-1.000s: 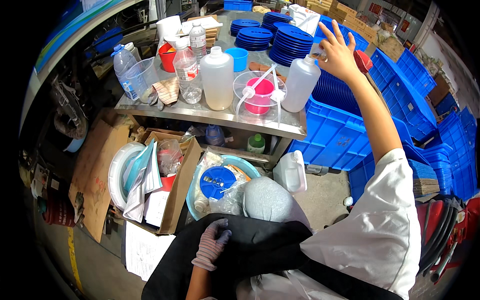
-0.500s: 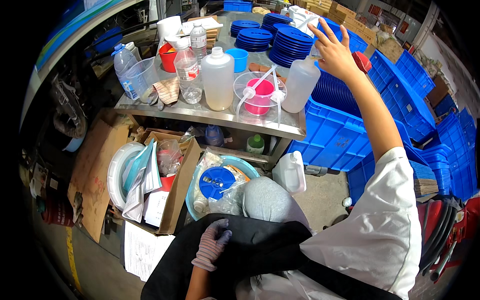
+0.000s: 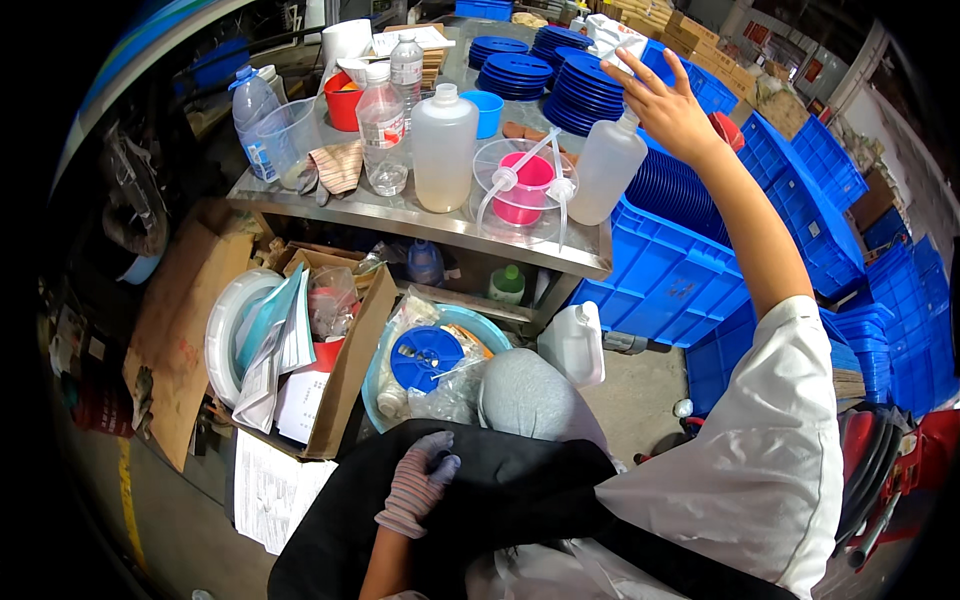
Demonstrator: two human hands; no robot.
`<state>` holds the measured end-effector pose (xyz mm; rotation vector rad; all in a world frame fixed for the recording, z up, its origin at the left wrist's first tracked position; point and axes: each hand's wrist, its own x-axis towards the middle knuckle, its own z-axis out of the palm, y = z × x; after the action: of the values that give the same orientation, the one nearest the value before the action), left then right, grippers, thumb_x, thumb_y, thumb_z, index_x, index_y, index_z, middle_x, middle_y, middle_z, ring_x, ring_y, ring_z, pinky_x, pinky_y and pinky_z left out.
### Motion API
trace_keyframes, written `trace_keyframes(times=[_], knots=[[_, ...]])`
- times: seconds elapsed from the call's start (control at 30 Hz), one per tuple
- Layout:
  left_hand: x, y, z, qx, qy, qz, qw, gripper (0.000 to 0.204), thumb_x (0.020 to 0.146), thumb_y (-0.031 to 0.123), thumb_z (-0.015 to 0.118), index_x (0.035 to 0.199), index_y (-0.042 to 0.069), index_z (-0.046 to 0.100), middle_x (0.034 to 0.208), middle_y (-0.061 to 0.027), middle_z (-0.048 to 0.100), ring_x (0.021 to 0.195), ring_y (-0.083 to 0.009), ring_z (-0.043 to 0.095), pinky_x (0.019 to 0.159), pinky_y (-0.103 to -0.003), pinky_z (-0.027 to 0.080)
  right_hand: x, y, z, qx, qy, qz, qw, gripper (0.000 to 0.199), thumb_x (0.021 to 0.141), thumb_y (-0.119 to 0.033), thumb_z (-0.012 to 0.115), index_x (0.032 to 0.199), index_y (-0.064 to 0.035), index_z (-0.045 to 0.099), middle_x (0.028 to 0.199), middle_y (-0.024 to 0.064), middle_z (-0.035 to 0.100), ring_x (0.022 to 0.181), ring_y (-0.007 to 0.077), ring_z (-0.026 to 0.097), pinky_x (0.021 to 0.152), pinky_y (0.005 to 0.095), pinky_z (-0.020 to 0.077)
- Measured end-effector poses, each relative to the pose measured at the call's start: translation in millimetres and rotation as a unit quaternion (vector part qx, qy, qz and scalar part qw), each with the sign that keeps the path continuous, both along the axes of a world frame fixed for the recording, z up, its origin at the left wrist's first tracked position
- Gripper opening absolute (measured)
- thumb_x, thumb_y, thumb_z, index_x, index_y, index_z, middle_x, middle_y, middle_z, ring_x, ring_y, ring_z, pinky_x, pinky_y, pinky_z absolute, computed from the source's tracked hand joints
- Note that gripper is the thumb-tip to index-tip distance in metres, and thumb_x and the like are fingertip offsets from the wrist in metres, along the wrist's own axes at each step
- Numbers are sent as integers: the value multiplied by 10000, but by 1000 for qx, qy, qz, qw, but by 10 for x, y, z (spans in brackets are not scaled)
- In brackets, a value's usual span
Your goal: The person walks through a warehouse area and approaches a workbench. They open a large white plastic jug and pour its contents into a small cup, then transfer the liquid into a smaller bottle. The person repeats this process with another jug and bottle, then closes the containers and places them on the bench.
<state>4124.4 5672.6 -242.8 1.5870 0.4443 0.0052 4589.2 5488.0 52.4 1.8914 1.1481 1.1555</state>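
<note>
My right hand (image 3: 670, 108), bare, is raised over the table's right end with its fingers spread and nothing in them. Just below it stands a cloudy white plastic bottle (image 3: 606, 175); whether hand and bottle touch is hard to tell. To the left, two white caps with tubes (image 3: 504, 180) lie across a clear round tub with a pink cup (image 3: 519, 203) in it. A second cloudy bottle (image 3: 443, 152), uncapped, stands further left. My left hand (image 3: 415, 487), in a striped glove, rests on the black apron (image 3: 520, 480), fingers loosely bent and apart, holding nothing visible.
Stacks of blue discs (image 3: 580, 98) stand at the back of the metal table (image 3: 420, 226). Water bottles (image 3: 381, 130) and a red cup (image 3: 343, 104) are on its left. Blue crates (image 3: 665, 280) line the right. A filled cardboard box (image 3: 350, 375) and a white jug (image 3: 574, 345) sit below.
The view has shifted slightly. My right hand has come a little lower and left, nearer the right cloudy bottle. My left hand stays on the apron.
</note>
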Motion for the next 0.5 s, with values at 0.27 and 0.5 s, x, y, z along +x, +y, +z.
trace_keyframes(times=[0.27, 0.5], knots=[[18, -2, -9, 32, -28, -11, 999, 392, 816, 59, 683, 1196, 40, 591, 1098, -148, 632, 1004, -256, 625, 867, -332, 502, 34, 52, 45, -69, -43, -2, 997, 470, 893, -196, 572, 1357, -226, 508, 1520, -83, 309, 1450, 109, 136, 1178, 508, 11], [4, -22, 84, 35, -48, -12, 998, 376, 818, 59, 679, 1183, 29, 593, 1098, -156, 627, 990, -261, 625, 848, -333, 506, -87, 108, 79, -97, -30, -15, 995, 354, 912, -210, 569, 1265, -213, 597, 1521, -60, 313, 1455, 96, 89, 1183, 498, 36]])
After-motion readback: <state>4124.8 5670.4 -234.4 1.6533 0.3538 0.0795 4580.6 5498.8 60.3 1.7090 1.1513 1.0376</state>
